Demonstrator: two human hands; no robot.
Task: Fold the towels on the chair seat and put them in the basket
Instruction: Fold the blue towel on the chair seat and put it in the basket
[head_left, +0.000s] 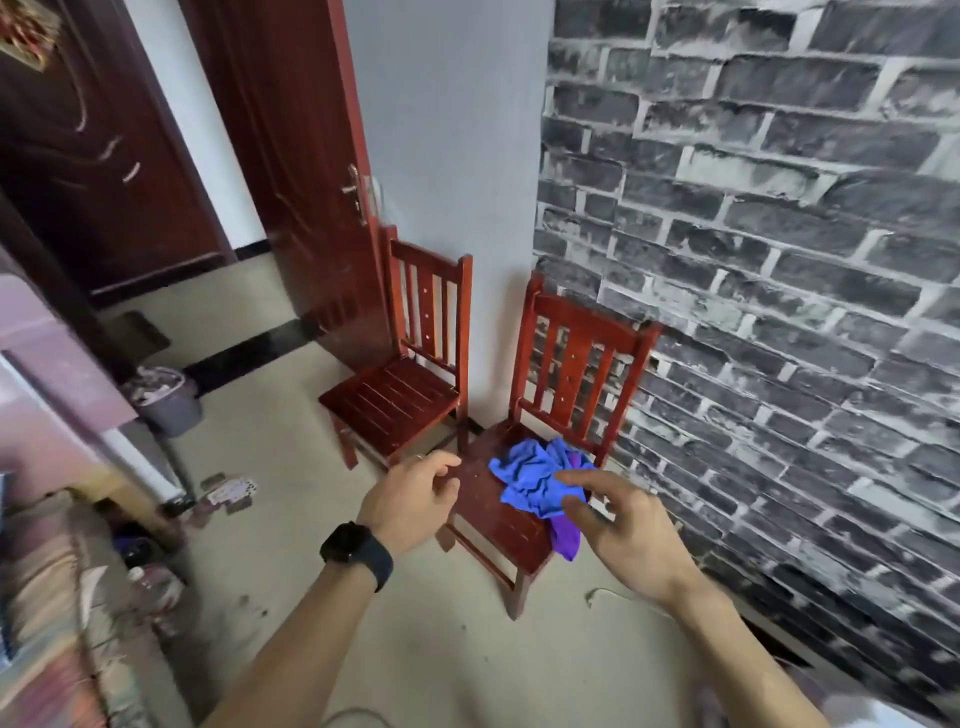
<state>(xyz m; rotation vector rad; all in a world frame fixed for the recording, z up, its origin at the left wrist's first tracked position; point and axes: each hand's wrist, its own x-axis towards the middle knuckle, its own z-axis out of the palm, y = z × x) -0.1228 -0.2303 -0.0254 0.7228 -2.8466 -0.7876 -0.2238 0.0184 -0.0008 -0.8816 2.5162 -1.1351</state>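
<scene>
Blue crumpled towels (535, 478), one purple (566, 535) beneath, lie heaped on the seat of the red wooden slatted chair (498, 514) by the grey brick-patterned wall (779, 260). The left hand (413, 499) and right hand (618, 525) hover above, fingers loosely spread, holding nothing.

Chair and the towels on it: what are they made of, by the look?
Chair: looks like wood under glossy red-brown lacquer, with a slatted back and seat and highlights on the rails. Blue towel: soft cloth, probably microfibre; matte, crumpled in loose folds. Purple towel: seemingly similar cloth, mostly hidden beneath, hanging over the seat edge.
</scene>
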